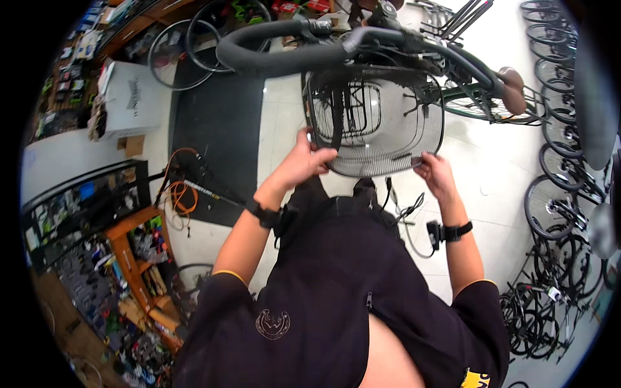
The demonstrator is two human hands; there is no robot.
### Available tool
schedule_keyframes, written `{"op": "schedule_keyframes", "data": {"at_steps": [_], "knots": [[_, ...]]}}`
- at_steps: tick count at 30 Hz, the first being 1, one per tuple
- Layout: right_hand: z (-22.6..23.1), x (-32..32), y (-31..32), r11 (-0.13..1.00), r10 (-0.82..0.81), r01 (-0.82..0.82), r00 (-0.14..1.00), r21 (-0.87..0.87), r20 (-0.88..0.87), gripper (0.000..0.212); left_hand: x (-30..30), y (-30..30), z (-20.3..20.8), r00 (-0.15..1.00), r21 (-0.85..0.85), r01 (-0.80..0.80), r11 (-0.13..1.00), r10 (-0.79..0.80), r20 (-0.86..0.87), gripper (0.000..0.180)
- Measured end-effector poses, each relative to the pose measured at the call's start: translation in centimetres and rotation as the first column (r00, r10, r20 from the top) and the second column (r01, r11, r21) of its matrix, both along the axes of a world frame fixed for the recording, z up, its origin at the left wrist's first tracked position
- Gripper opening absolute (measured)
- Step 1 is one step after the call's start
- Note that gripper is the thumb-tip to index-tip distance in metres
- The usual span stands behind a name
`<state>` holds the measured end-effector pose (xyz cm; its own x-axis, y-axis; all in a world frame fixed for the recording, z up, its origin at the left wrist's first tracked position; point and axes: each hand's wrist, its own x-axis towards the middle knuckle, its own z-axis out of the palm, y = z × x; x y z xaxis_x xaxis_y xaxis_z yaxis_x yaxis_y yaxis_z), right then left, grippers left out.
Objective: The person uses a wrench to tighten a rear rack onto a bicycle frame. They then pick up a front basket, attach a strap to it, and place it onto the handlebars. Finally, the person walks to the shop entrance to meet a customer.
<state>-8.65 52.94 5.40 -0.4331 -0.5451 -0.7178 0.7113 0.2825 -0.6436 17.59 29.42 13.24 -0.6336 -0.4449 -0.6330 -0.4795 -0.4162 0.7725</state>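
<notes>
A black wire-mesh bicycle basket (381, 165) hangs in front of me, below the handlebar (284, 58) of a bicycle. My left hand (302, 160) is closed on the basket's near left edge, thumb over the rim. At the near right corner, the fingers of my right hand (436, 173) pinch the rim. Through the mesh shows a dark rack-like frame. The bicycle's brown saddle (513, 90) is off to the right. Where the basket meets the bicycle is hard to make out.
A dark mat (217, 136) lies on the floor at the left, near an orange cable (183, 197). Past it stand a white box (132, 97) and a wooden drawer unit (132, 258). Several bicycles (556, 200) line the right side. Loose cables (407, 210) hang by my right forearm.
</notes>
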Motion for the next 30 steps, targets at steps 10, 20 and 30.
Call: {"op": "schedule_keyframes", "data": {"at_steps": [10,20,30], "knots": [[2.1,7.5,-3.8,0.885,-0.438,0.459,0.877,0.076,-0.198,0.037,4.6,-9.4,-5.3,0.937,0.157,0.301,0.941,-0.260,-0.234,0.045],[2.8,8.1,-4.9,0.792,-0.541,0.582,0.809,0.184,-0.232,0.022,14.6,-15.8,-16.9,0.977,-0.339,0.179,0.924,-0.127,0.168,0.035],[2.5,7.6,-4.8,0.814,-0.360,0.464,0.875,0.348,-0.325,0.020,22.8,-15.9,-25.3,0.866,-0.110,0.382,0.917,-0.314,0.390,0.033]]}}
